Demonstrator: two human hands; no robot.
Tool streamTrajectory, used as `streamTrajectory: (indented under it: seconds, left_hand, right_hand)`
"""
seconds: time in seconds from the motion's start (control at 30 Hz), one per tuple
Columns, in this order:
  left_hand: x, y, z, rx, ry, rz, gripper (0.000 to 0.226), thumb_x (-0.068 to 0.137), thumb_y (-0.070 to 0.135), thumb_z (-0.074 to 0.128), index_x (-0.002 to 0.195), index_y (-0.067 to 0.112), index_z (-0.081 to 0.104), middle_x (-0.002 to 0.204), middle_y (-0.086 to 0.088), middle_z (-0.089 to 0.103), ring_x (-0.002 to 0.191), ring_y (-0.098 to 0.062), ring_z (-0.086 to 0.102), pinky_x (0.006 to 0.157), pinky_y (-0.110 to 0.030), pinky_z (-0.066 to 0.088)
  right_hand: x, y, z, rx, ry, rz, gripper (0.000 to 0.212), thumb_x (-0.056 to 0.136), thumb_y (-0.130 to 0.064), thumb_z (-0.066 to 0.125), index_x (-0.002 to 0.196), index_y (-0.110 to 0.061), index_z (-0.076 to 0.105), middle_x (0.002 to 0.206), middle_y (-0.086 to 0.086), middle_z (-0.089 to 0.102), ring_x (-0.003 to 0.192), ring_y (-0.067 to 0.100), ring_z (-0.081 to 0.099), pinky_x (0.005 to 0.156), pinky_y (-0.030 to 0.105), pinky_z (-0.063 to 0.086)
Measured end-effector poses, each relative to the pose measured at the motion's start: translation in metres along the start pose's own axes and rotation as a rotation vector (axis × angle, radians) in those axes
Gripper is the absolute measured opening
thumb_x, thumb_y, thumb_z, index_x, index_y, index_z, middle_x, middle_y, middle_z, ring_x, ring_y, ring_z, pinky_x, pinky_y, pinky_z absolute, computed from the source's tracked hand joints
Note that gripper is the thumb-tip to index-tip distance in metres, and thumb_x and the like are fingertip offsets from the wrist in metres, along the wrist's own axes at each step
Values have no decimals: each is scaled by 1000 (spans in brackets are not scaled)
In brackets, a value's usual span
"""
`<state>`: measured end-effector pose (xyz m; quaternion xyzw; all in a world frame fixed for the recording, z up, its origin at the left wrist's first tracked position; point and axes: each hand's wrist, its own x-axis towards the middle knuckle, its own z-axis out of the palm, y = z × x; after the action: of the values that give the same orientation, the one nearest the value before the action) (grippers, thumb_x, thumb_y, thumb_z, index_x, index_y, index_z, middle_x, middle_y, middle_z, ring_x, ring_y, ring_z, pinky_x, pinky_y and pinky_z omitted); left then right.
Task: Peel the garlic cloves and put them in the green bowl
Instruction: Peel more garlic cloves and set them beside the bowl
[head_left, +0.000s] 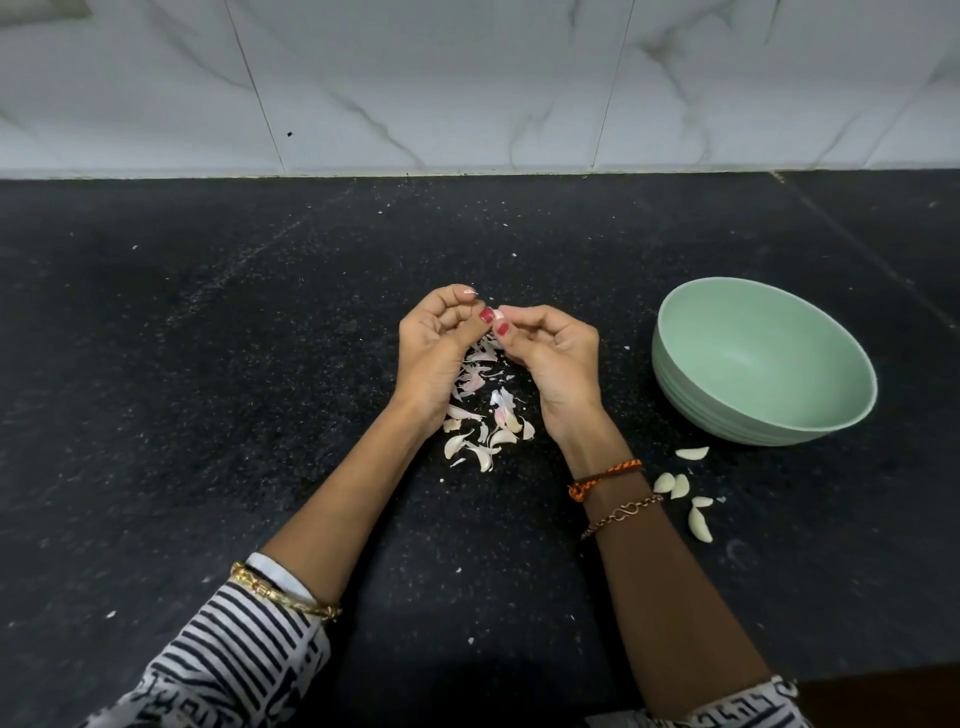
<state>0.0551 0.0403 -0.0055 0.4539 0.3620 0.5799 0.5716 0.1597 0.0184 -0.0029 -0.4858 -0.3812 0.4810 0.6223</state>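
Above a heap of peels, my left hand (436, 345) and my right hand (550, 348) meet fingertip to fingertip and pinch one small garlic clove (497, 314) between them; most of it is hidden by my fingers. Below my hands lies a pile of pinkish-white garlic skins and unpeeled cloves (485, 415) on the black counter. The green bowl (761, 358) stands to the right of my hands and looks empty. Several peeled white cloves (680, 486) lie on the counter just in front of the bowl, beside my right wrist.
The black stone counter (208, 364) runs to a white marble-tiled wall (467, 88) at the back. Small skin flakes are scattered over it. A brown surface (883, 696) shows at the bottom right corner.
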Motion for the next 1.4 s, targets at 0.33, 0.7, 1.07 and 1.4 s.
streamTrajectory:
  seconds: [0.33, 0.7, 1.07, 1.4]
  left_hand:
    - [1, -3, -3, 81, -28, -5, 16, 84, -3, 59, 88, 13, 60, 79, -2, 60, 71, -6, 59, 68, -16, 50]
    - [3, -3, -5, 62, -5, -12, 18, 80, -6, 62, 83, 12, 60, 63, 9, 61, 62, -1, 60, 63, -15, 50]
    - [5, -5, -6, 56, 3, 7, 19, 79, -7, 62, 80, 11, 59, 66, 7, 60, 63, -1, 58, 63, -15, 49]
    - [6, -5, -4, 29, -30, 25, 22, 81, -10, 56, 74, 10, 55, 74, 4, 62, 66, 1, 60, 64, -14, 49]
  right_hand:
    - [-2, -2, 0, -42, -82, 23, 11, 79, 4, 64, 87, -4, 66, 80, 4, 68, 71, 3, 66, 67, 13, 51]
    - [-2, -3, 0, -102, -110, -41, 14, 79, 7, 63, 74, -6, 62, 75, 5, 65, 65, 1, 65, 63, 12, 49]
    - [0, 1, -1, -159, -93, -122, 18, 77, 8, 65, 71, -9, 62, 73, 3, 65, 66, 0, 64, 65, 13, 50]
    - [1, 6, 0, -104, -80, -115, 23, 76, 11, 65, 68, -10, 62, 62, -9, 67, 67, 5, 66, 73, 22, 56]
